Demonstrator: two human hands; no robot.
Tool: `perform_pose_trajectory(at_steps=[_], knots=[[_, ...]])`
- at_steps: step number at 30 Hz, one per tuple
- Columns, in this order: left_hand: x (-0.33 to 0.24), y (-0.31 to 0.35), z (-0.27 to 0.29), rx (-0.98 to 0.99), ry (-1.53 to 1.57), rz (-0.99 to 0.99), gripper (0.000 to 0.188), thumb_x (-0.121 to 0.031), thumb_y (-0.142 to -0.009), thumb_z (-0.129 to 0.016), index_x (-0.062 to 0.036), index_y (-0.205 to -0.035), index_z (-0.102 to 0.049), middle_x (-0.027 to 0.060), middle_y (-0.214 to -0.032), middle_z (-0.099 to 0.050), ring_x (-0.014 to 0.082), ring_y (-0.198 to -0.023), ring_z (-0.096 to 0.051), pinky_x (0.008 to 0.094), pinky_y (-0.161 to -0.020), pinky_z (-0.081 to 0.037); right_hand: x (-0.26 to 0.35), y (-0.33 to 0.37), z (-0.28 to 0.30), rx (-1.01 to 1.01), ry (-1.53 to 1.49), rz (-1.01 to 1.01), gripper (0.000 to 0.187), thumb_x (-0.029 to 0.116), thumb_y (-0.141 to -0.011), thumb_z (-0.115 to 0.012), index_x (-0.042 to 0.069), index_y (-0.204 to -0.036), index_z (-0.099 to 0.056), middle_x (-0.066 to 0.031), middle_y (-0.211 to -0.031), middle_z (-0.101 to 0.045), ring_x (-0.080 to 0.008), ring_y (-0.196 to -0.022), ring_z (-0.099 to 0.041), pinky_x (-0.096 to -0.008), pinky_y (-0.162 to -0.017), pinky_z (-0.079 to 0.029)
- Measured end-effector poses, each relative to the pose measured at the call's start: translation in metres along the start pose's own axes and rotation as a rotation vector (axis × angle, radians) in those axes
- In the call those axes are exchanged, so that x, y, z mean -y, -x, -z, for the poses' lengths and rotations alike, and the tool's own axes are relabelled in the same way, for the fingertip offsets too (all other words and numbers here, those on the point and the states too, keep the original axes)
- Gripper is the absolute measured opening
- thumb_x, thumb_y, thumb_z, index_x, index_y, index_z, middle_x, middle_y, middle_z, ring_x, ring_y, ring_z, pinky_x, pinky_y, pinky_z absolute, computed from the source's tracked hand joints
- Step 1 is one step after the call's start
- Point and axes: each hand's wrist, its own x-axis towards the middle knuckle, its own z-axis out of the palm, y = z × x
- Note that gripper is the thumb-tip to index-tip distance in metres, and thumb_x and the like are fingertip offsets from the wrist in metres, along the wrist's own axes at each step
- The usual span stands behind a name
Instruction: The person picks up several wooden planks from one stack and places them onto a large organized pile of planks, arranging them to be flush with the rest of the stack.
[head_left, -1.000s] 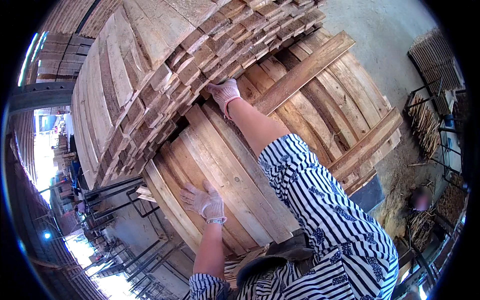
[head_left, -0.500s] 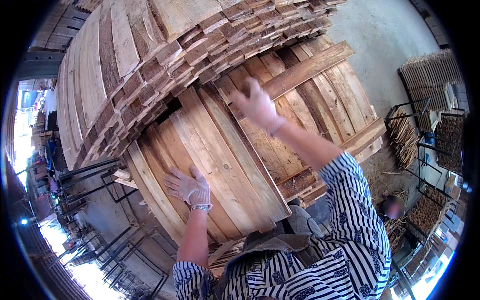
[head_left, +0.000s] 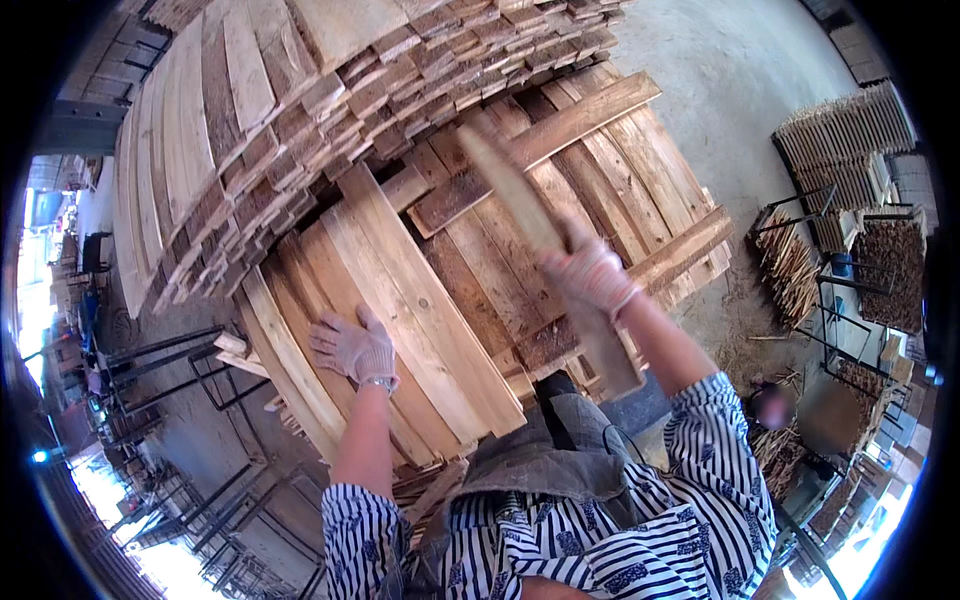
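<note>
My left hand (head_left: 355, 345), in a pale glove, lies flat with spread fingers on a row of wooden boards (head_left: 400, 290) set side by side. My right hand (head_left: 592, 275), gloved too, grips a long wooden board (head_left: 507, 183) around its middle. That board is tilted and smeared by motion, above the right part of the stack. Under it, a lower layer of boards (head_left: 490, 265) shows, with two crosswise battens, an upper batten (head_left: 590, 120) and a lower batten (head_left: 685, 247), lying over it.
A taller stack of boards (head_left: 330, 100) stands just beyond, with its uneven ends facing me. At the right are a bundle of thin sticks (head_left: 790, 260), a metal rack (head_left: 830, 290) and piled slats (head_left: 835, 130). Black metal frames (head_left: 170, 350) stand at the left.
My right hand, empty before, now grips a board lifted from the right edge of the top row, exposing more of the layer below. My left hand stays flat on the boards.
</note>
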Motion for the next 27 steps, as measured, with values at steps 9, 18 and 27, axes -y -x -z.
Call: perform_pose_trajectory(at_steps=[9,18,27], knots=[[-0.006,0.001,0.016,0.046,-0.037,0.035,0.082,-0.065,-0.101,-0.038,-0.0059,-0.157,-0.031,0.0326,-0.161,-0.030,0.0496,-0.148,-0.033,0.0668,-0.116,-0.027,0.051,-0.035,-0.035,-0.010,0.185,0.223,0.064,0.046,-0.096,-0.065,0.008,-0.146,-0.052,-0.0203,-0.146,-0.057,-0.0305,-0.126,-0.062,-0.0418,-0.109,-0.049],[-0.010,0.001,0.021,0.033,-0.026,-0.019,0.082,-0.063,-0.101,-0.040,-0.0050,-0.158,-0.029,0.0329,-0.160,-0.031,0.0502,-0.147,-0.034,0.0652,-0.117,-0.027,0.106,-0.265,-0.178,0.061,-0.568,0.066,0.052,0.037,-0.093,-0.073,-0.002,-0.125,-0.060,-0.0217,-0.118,-0.070,-0.0340,-0.104,-0.070,-0.0395,-0.081,-0.056],[-0.006,0.003,0.025,0.092,0.061,0.014,0.083,-0.061,-0.102,-0.037,0.0001,-0.157,-0.029,0.0366,-0.161,-0.026,0.0502,-0.151,-0.026,0.0646,-0.120,-0.019,0.122,-0.250,-0.181,0.082,-0.958,-0.258,0.028,0.029,-0.092,-0.079,0.003,-0.088,-0.072,-0.0061,-0.081,-0.065,-0.0182,-0.064,-0.059,-0.0342,-0.052,-0.048]])
